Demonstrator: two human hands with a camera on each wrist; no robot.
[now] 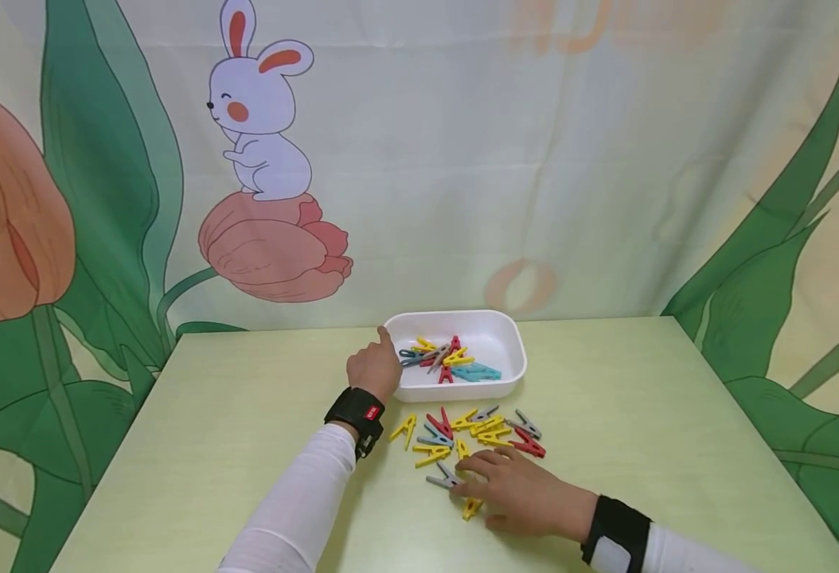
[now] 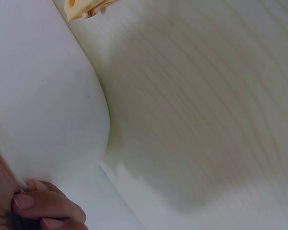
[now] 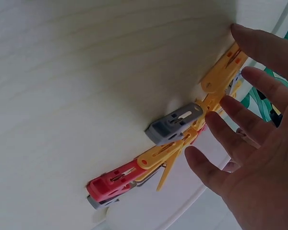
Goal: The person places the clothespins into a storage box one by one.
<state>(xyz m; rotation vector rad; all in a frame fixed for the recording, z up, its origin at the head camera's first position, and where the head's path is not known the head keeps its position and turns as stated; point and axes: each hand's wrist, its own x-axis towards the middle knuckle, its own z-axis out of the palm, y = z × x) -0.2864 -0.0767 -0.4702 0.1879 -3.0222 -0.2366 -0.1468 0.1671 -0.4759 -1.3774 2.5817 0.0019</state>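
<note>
At the left end of a white plastic tray (image 1: 494, 390), my left hand (image 1: 376, 368) grips the rim; its curled fingers (image 2: 53, 206) show beside the tray wall (image 2: 43, 86) in the left wrist view. My right hand (image 1: 527, 489) is spread low over the near side of a loose pile of clothespins, its fingers (image 3: 230, 136) apart and pinching nothing. Close to its fingertips lie a grey clothespin (image 1: 446, 477) and a yellow clothespin (image 1: 472, 508). In the right wrist view, a grey clothespin (image 3: 175, 123) and a red clothespin (image 3: 116, 181) lie beyond the fingers.
Inside the tray are several clothespins, among them a teal one (image 1: 477, 372) and a yellow one (image 1: 458, 358). More yellow, red, grey and blue clothespins lie on the pale wood-grain table (image 1: 262, 398) in front of it. A printed curtain (image 1: 419, 159) hangs behind the table's far edge.
</note>
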